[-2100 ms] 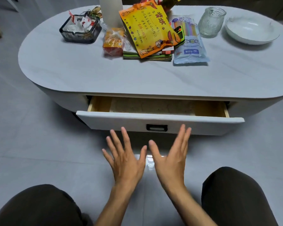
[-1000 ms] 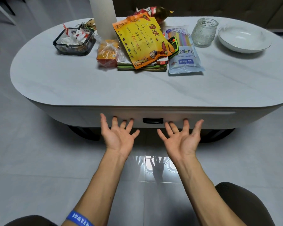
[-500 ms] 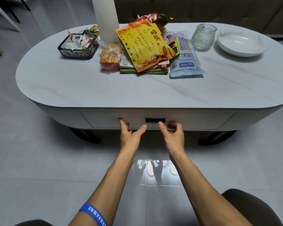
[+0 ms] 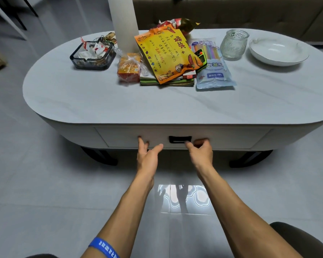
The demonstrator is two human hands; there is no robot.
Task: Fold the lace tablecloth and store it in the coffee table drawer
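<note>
Both hands' fingertips on shut drawer (image 4: 222,138), tablecloth seemingly inside

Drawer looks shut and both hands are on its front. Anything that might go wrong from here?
1. The right hand has a fingertip at the black handle slot; it could get pinched or tug the drawer front open when withdrawn.
2. The lace tablecloth is not visible now, so these frames cannot confirm it is stored.
3. The left hand presses off-centre, which might skew the drawer.
</note>
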